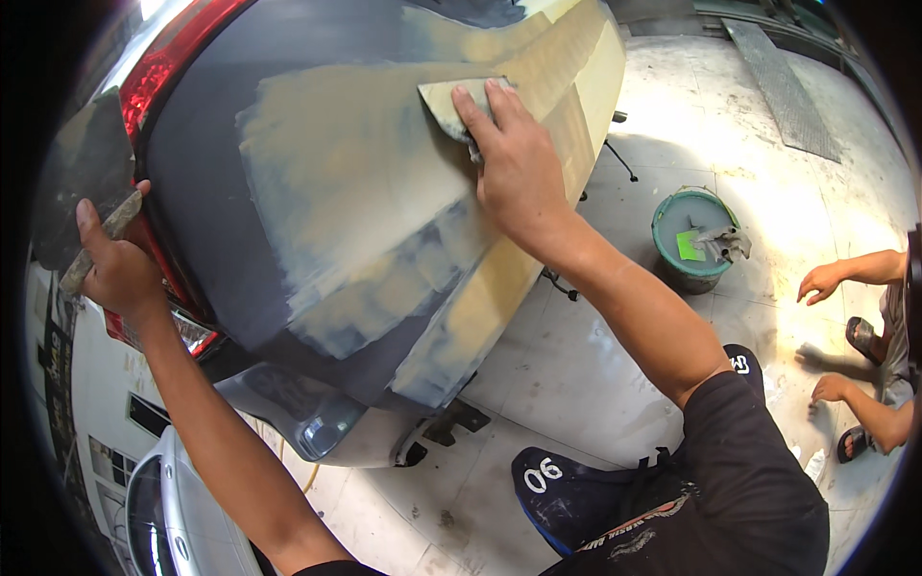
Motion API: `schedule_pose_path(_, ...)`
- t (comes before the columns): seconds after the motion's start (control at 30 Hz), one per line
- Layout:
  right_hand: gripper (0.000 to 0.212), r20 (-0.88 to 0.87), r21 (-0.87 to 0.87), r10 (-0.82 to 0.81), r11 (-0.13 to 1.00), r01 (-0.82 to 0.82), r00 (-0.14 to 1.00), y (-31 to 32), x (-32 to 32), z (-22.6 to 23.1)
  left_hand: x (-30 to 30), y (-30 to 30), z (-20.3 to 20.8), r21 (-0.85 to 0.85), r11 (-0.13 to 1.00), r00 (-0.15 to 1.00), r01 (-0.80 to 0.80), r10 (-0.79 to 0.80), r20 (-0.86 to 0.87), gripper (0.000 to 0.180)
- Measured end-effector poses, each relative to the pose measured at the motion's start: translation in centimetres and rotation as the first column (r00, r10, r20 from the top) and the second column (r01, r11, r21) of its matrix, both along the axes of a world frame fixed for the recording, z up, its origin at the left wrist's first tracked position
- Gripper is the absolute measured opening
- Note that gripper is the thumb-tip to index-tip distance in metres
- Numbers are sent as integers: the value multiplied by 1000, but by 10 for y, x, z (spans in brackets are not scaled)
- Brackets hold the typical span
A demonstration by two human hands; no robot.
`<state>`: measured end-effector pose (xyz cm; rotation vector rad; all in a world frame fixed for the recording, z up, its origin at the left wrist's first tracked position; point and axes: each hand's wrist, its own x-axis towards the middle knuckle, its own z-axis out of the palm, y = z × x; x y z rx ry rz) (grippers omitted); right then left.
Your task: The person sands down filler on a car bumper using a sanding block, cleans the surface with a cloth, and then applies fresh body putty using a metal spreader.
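Observation:
My right hand [523, 168] presses a flat putty spreader [447, 104] to the car body panel [206, 206], fingers spread over its back. The panel is dark grey, with a broad tan patch of filler [327, 163] and thinner, streaky filler lower down. Off to the left, my left hand [125, 274] grips a dark, flat putty board [86, 158] by its pale, crusted edge, the thumb on top. The board stands beside the red tail light [154, 91] and partly covers it. What lies on the board's far face is hidden.
On the floor to the right stands a green-rimmed bucket [659, 240] of cloudy water, holding a bright green pad [689, 246] and a grey rag [725, 242]. Another person's hands [822, 281] show at the right edge. A silver car [178, 509] is at lower left.

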<state>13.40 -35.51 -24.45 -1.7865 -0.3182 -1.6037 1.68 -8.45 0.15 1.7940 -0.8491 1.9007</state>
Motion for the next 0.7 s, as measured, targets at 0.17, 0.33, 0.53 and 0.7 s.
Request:
schedule_pose_path(0.17,50,-111,-95,148,983,-159,983,-19,-17,-26,5,21,-1,-91,993,995,-71,64,-74,30)
schedule_pose_path(0.33,48,-103,-48,256,964,-262,961,-60,-2,15,8,1,1,-42,993,993,115,-115,-1,31)
schedule_pose_path(0.53,55,-184,-69,150,984,-165,971,-35,-10,21,5,4,1,-15,1000,1000,20,-20,14,32)
schedule_pose_path(0.7,50,-134,-152,98,981,-119,986,-25,-18,-2,5,1,-1,40,989,987,-145,141,77,33)
